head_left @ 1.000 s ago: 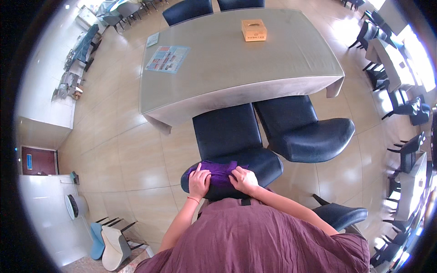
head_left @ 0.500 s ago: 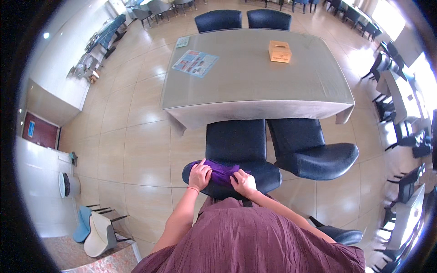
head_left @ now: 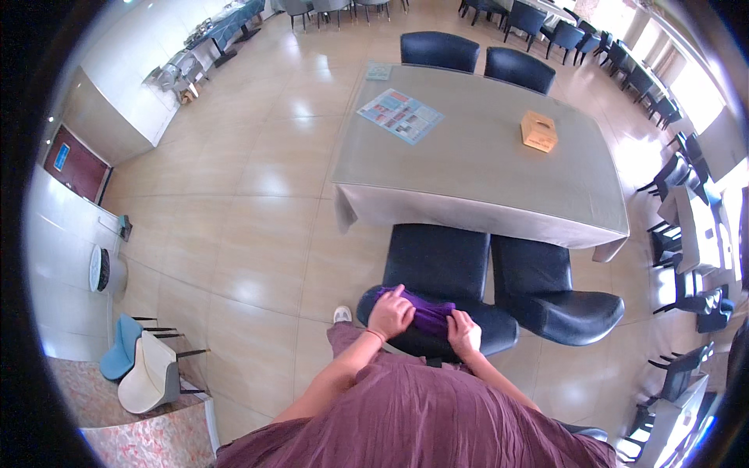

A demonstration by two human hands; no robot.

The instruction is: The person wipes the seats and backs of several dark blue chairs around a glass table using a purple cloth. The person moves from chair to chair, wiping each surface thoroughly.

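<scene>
A crumpled purple cloth (head_left: 428, 313) stretches between my two hands, just over the seat of a dark chair (head_left: 438, 261). My left hand (head_left: 392, 313) grips its left end, fingers closed on the fabric. At the other end, my right hand (head_left: 463, 331) pinches the cloth between thumb and fingers. I cannot tell whether the cloth rests on the seat or hangs just above it. A second dark chair (head_left: 546, 312) stands to the right of this one.
Ahead is a table (head_left: 460, 171) with a grey cover, bearing a printed sheet (head_left: 401, 115) and a wooden tissue box (head_left: 539, 131). Two dark chairs stand at its far side. A blue chair (head_left: 119, 349) and a cream chair (head_left: 150, 374) are at the lower left.
The view has shifted leftward, so table and chairs appear further right. Both hands still hold the purple cloth over the same seat. A shoe now shows left of the chair.
</scene>
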